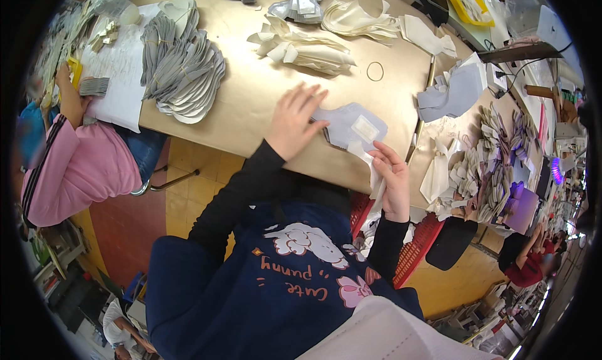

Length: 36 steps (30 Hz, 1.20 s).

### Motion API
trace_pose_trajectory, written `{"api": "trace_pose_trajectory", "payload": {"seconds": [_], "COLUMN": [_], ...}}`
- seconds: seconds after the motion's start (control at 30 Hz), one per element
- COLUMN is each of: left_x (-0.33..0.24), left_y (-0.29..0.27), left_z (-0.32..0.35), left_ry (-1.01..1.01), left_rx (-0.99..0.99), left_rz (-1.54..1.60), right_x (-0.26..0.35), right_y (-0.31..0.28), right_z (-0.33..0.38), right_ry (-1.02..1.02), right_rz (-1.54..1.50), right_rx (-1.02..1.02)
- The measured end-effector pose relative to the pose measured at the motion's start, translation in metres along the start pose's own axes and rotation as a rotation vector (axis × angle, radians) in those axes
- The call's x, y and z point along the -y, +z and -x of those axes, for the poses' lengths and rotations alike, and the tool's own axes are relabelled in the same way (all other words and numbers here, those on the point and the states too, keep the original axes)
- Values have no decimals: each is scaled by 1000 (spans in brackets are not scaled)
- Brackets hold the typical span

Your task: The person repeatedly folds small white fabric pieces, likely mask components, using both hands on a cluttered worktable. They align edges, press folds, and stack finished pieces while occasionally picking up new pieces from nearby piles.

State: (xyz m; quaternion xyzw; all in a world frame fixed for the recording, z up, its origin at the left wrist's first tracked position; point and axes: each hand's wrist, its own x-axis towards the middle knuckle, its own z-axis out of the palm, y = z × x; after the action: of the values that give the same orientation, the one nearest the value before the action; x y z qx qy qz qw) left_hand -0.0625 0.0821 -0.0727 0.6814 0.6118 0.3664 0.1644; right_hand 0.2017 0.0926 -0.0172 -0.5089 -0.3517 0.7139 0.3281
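Observation:
On the table in front of me lies a flat grey cut piece [343, 123] with a pale rectangular patch [365, 129] on it. My left hand [292, 123] is at the piece's left end, fingers spread, with the thumb close to its edge; whether it touches cannot be told. From the piece's lower right side a limp white strip [362, 154] hangs toward me. My right hand [393, 175] has its thumb and fingers closed on this strip, just right of the piece.
Cream cut pieces [307, 50] and a rubber band [375, 71] lie beyond my hands. Bundled grey pieces [182, 65] are at left, near a person in a pink sleeve [88, 166]. More grey pieces [448, 95] lie at right. A red basket [419, 250] stands below the table edge.

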Motion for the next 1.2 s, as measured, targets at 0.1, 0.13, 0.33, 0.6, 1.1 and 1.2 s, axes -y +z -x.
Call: {"api": "trace_pose_trajectory", "payload": {"seconds": [0.1,0.13,0.33,0.6,1.1,1.2], "left_x": [17,18,4,-1,-5,6], "left_y": [-4,-5,-15,-35,44,18], "left_z": [-5,-6,-4,19,-45,-28], "left_ry": [2,-4,102,-315,-243,-344], "left_rx": [60,73,-32,523,489,658], "left_rz": [-133,-113,-68,612,660,987], "right_x": [-3,-3,-10,4,20,25], "right_y": [-2,-3,-13,-53,-24,-27], "right_z": [5,7,19,51,47,52], "right_ry": [-115,-87,-69,-85,-370,-299], "right_rz": [257,422,968,130,204,225], "right_rx": [-43,-73,-71,25,-257,-250]}}
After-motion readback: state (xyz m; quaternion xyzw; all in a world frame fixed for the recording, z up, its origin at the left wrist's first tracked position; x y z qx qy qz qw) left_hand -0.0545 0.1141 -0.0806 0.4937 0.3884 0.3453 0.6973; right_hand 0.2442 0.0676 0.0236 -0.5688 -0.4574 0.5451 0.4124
